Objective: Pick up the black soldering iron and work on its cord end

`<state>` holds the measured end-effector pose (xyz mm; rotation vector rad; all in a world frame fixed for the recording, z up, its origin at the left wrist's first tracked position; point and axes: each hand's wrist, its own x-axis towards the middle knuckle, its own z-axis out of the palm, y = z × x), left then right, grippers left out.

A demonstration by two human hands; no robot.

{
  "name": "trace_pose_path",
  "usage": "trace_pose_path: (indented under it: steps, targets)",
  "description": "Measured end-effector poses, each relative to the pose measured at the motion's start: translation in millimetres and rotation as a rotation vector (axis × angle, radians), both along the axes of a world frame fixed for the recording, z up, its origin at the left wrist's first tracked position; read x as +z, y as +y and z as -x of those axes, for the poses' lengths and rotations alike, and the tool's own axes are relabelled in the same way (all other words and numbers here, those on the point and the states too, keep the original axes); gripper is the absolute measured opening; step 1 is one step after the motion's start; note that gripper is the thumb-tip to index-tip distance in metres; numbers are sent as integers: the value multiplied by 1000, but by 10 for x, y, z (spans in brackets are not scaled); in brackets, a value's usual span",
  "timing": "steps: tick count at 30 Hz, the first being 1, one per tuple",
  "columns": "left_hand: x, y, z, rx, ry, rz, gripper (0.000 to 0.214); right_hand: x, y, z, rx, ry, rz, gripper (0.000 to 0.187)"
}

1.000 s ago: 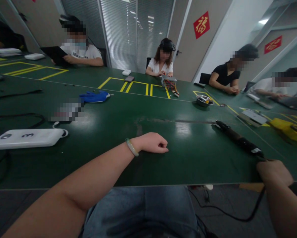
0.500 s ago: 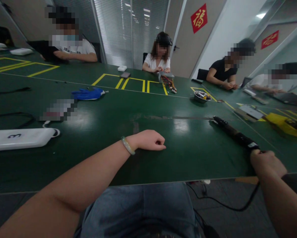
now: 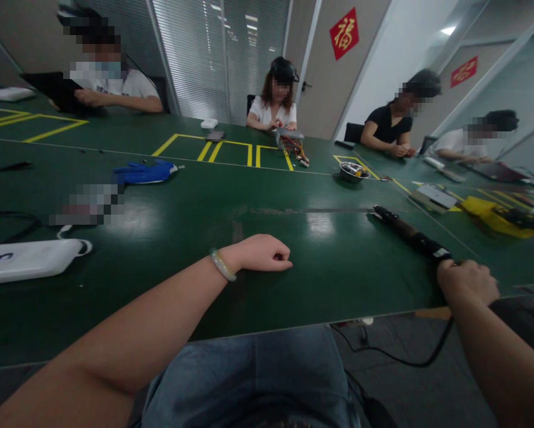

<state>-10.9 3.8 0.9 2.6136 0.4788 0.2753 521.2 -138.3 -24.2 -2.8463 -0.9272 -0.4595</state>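
Note:
My left hand (image 3: 265, 252) rests on the green tabletop (image 3: 195, 226), its fingers curled into a loose fist. Nothing shows in the hollow of that fist, and a pale green bangle (image 3: 223, 266) circles the wrist. On the right, my right hand (image 3: 468, 282) is wrapped around the rear end of a black electric screwdriver (image 3: 412, 233). The tool lies along the table with its tip pointing away and to the left. Below this hand, a black cable (image 3: 440, 348) hangs past the table edge.
At left are a white power bank (image 3: 30, 261) marked 3, a blurred-out flat device (image 3: 88, 204) and a blue glove (image 3: 144, 172). A metal bowl (image 3: 354, 172) of small parts and a yellow bag (image 3: 494, 217) sit farther right. Several people work across the table.
The view has turned slightly right, so most things appear shifted left. Both hands keep their poses, and the screwdriver stays in my right hand.

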Motion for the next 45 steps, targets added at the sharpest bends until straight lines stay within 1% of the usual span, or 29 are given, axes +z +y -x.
trace_pose_path:
  steps: [2, 3, 6, 10, 14, 17, 21, 27, 32, 37, 43, 45]
  targets:
    - [4, -1, -2, 3, 7, -5, 35, 3, -3, 49, -79, -66, -33, 64]
    - [6, -2, -3, 3, 11, -6, 35, 6, -2, 74, -84, -103, -41, 63]
    - [5, -3, -7, 2, 10, -12, 34, 17, -1, 116, -7, -189, -37, 56]
    - [-26, 0, -45, 16, -7, -46, 33, -4, -2, 65, 58, -206, 9, 54]
    - [-84, 7, -118, 55, -4, -133, 32, -78, 31, -31, 44, -248, 27, 51]
    - [-106, 11, -133, 55, 0, -173, 33, -124, 59, -80, 20, -268, 44, 51]
    - [-93, 10, -70, 12, -15, -143, 32, -135, 75, -107, 24, -226, 66, 52]
    - [-77, 29, 14, -17, -30, -77, 30, -121, 100, -132, 92, -182, 38, 50]
    - [-50, 41, 12, -47, -23, -47, 29, -103, 128, -139, 163, -123, 19, 58]
    - [-26, 42, 22, -58, -12, -39, 28, -89, 126, -137, 192, -60, 2, 61]
    - [-61, 53, 18, -56, -8, -42, 27, -130, 154, -270, 250, -15, 8, 64]
    - [-79, 57, 10, -49, -15, -50, 27, -146, 201, -333, 235, 36, 12, 62]
